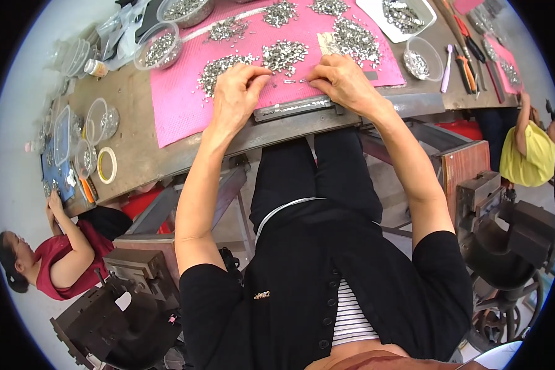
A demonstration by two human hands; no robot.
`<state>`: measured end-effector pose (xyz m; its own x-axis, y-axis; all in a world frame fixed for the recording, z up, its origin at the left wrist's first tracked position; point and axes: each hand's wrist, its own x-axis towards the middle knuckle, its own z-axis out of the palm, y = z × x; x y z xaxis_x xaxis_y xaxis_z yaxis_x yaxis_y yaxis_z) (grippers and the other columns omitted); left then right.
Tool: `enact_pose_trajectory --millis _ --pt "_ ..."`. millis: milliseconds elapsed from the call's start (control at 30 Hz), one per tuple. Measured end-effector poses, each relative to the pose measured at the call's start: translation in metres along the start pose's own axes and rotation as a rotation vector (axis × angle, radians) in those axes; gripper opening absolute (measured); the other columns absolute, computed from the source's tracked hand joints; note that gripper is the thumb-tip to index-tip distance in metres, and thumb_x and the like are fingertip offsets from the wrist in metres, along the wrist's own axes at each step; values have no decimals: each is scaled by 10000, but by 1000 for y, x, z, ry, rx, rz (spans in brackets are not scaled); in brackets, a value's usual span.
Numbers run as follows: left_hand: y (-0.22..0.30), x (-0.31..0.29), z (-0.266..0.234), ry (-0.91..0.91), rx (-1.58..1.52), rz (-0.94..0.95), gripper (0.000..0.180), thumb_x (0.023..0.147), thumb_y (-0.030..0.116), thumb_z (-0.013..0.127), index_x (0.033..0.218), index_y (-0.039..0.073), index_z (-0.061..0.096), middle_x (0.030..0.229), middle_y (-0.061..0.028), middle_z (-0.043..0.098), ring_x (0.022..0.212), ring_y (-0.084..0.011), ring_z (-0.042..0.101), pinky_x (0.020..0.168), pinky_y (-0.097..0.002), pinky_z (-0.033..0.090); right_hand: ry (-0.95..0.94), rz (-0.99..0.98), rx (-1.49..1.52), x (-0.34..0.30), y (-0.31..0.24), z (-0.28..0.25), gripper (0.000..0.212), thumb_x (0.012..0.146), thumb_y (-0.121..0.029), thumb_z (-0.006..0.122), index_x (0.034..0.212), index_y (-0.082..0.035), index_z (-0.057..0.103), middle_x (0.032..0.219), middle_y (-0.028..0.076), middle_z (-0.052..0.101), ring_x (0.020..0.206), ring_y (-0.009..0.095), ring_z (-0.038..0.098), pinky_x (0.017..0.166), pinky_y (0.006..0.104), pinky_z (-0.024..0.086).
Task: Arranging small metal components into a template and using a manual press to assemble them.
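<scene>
My left hand [235, 92] is over the pink mat [179, 108], thumb and forefinger pressed together in a pinch. Facing it, my right hand [346, 81] is also pinched, its fingertips low over the mat. Whatever either pinch holds is too small to make out. A few tiny silvery metal pieces [293, 81] lie in the gap between my hands. Just behind them is a heap of small metal parts [283, 55]; a larger heap [356, 42] spreads beyond my right hand. Along the table's front edge, below my fingers, lies a long narrow metal holder [296, 109] with small bright pieces along it.
Clear tubs of metal parts [158, 48] stand at the left, with a tape roll [106, 165] nearer. At the right are a round tub [422, 60], a white tray [376, 12] and hand tools [465, 71]. Co-workers [68, 259] sit at either side.
</scene>
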<state>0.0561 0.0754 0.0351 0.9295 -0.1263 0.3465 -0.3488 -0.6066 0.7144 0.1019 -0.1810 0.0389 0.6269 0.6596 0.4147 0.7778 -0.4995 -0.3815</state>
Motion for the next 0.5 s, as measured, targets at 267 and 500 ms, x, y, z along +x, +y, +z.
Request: enact_pose_trajectory --millis 267,500 --pt "5 1 7 -54 389 289 106 831 169 762 924 125 736 876 -46 628 928 -247 606 921 -421 395 -101 15 -52 10 0 -4 150 825 -105 730 888 -1 641 855 155 646 827 363 644 740 446 521" --pt "3 1 8 -85 414 325 96 869 125 726 937 81 674 908 -65 639 910 -264 603 905 -424 421 -155 70 -21 13 -2 -5 140 853 -93 699 889 23 630 858 181 649 803 380 652 712 445 526"
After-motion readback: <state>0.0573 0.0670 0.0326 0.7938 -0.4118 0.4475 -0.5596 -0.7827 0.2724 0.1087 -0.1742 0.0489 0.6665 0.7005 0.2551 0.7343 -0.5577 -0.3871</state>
